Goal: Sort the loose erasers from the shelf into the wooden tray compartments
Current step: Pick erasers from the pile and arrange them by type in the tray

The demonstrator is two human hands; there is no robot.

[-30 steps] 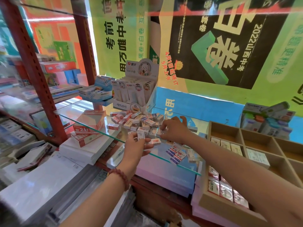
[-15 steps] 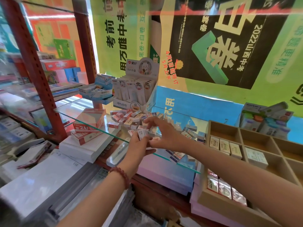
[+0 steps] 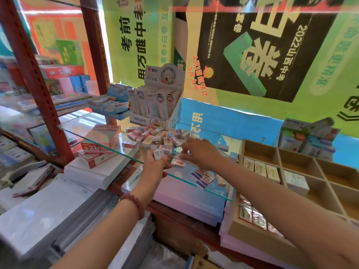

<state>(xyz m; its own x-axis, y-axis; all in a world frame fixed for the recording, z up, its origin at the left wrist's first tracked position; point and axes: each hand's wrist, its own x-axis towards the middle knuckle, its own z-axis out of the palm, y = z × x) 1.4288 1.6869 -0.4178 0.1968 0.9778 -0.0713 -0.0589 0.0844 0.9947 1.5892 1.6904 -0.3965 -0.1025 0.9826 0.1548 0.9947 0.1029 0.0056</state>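
Note:
A heap of small wrapped erasers (image 3: 153, 137) lies on the glass shelf (image 3: 124, 152). My left hand (image 3: 155, 166), with a red bead bracelet on its wrist, is closed around a small stack of white erasers (image 3: 160, 153) at the shelf's front edge. My right hand (image 3: 200, 152) reaches across beside it, fingertips pinching at an eraser with a red label (image 3: 179, 163). The wooden tray (image 3: 279, 152) stands to the right, with a few erasers in its near-left compartments (image 3: 261, 169) and wrapped ones (image 3: 252, 216) in the front compartment.
A display box of pens (image 3: 155, 101) stands behind the heap. Red-and-white boxes (image 3: 99, 144) sit left on the shelf, a red shelf post (image 3: 38, 84) beyond. Blue erasers (image 3: 202, 176) lie under the glass on pink paper stacks (image 3: 186, 199). Small boxes (image 3: 307, 136) sit behind the tray.
My right hand drew back from the heap toward my left hand and now meets it at the shelf's front edge. My left hand stayed put, holding its erasers.

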